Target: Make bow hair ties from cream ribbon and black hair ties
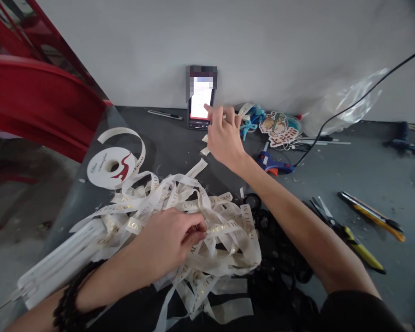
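Note:
My left hand (171, 235) rests on a tangled heap of cream ribbon (224, 258) printed with gold letters, thumb and forefinger pinched on one strand. Farther forward, my right hand (226, 136) reaches to a phone (200, 99) propped upright against the wall. One finger is stretched out at its lit screen, apparently touching it, while the other fingers are loosely bent. I see nothing held in that hand. Left of the heap lies a white ribbon spool (102, 173) with a red design, a length of ribbon curling off it.
A blue glue gun (275, 163) with a black cord lies right of my right hand, near blue bows (251, 124) and a cartoon sticker (275, 127). Yellow-handled scissors (352, 240) and a utility knife (373, 214) lie at right. A white power strip (60, 263) sits at left, beyond it a red chair (34, 101).

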Tool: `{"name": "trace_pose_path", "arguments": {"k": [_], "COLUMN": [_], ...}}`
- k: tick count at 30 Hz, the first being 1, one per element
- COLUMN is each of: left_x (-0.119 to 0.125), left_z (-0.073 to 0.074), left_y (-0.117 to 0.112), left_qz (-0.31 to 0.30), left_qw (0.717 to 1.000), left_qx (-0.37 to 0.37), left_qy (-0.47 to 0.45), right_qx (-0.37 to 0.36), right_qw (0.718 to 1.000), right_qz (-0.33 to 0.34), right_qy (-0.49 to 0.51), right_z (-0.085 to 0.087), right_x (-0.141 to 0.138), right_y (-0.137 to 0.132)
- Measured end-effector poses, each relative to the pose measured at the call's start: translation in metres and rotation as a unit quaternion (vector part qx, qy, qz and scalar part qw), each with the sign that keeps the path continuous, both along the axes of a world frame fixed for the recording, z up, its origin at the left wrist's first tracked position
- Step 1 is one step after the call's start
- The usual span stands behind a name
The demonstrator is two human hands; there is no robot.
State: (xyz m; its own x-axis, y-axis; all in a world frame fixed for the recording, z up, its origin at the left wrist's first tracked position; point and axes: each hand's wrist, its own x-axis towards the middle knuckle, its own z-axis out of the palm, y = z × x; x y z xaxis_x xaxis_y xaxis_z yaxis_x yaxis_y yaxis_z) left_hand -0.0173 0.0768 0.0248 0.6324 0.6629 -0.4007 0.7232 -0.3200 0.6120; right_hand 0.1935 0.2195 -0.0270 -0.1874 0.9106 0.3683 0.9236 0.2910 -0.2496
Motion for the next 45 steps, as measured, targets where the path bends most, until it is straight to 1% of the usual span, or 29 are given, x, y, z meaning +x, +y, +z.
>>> {"name": "trace_pose_path", "arguments": {"k": [2,4,5,7,8,9,11,13,15,19,22,24,28,32,35,37,41,45], "left_x": [-0.002,-0.003,-0.004,-0.004,-0.003,-0.003,-0.001,0.001,0.001,-0.001,-0.002,-0.004,-0.007,-0.011,-0.015,-0.018,-0.026,-0.033], "left_z": [0.000,-0.002,-0.003,-0.006,-0.007,-0.008,-0.010,-0.010,-0.010,-0.010,-0.010,-0.010,-0.005,0.004,0.007,0.007,0.008,0.011], "left_y": [0.003,0.006,0.007,0.008,0.008,0.008,0.008,0.008,0.009,0.011,0.012,0.013,0.017,0.023,0.026,0.029,0.037,0.044], "left_qz": [0.005,0.010,0.015,0.027,0.030,0.031,0.026,0.025,0.028,0.033,0.035,0.039,0.042,0.029,0.019,0.012,0.004,0.010], "left_qw": [1.000,0.999,0.999,0.997,0.997,0.997,0.998,0.998,0.999,0.999,0.999,0.999,0.999,0.998,0.996,0.995,0.995,0.993], "left_qx": [0.011,0.035,0.051,0.074,0.077,0.074,0.059,0.050,0.039,0.015,0.007,-0.003,-0.026,-0.064,-0.089,-0.098,-0.099,-0.114], "left_qy": [-0.009,-0.014,-0.011,0.005,0.010,0.010,-0.002,-0.008,-0.002,0.017,0.004,-0.007,-0.010,0.004,0.011,0.010,-0.002,0.021], "right_qx": [-0.041,-0.135,-0.169,-0.211,-0.233,-0.254,-0.265,-0.260,-0.256,-0.249,-0.226,-0.228,-0.272,-0.347,-0.388,-0.403,-0.421,-0.445], "right_qw": [0.996,0.976,0.967,0.954,0.950,0.947,0.948,0.950,0.951,0.951,0.956,0.955,0.943,0.915,0.897,0.890,0.883,0.869], "right_qz": [0.034,0.102,0.124,0.153,0.145,0.130,0.097,0.084,0.088,0.111,0.124,0.127,0.122,0.124,0.131,0.135,0.123,0.126], "right_qy": [0.072,0.134,0.147,0.145,0.147,0.147,0.151,0.149,0.147,0.147,0.141,0.142,0.146,0.164,0.169,0.167,0.170,0.174], "right_z": [0.020,0.036,0.041,0.043,0.041,0.037,0.028,0.022,0.019,0.020,0.020,0.020,0.027,0.042,0.049,0.050,0.049,0.047], "right_x": [-0.008,-0.016,-0.018,-0.021,-0.021,-0.020,-0.016,-0.011,-0.005,0.004,0.008,0.010,0.013,0.021,0.029,0.034,0.044,0.051], "right_y": [-0.039,-0.086,-0.109,-0.150,-0.165,-0.176,-0.188,-0.189,-0.185,-0.179,-0.180,-0.182,-0.183,-0.177,-0.169,-0.165,-0.158,-0.154]}}
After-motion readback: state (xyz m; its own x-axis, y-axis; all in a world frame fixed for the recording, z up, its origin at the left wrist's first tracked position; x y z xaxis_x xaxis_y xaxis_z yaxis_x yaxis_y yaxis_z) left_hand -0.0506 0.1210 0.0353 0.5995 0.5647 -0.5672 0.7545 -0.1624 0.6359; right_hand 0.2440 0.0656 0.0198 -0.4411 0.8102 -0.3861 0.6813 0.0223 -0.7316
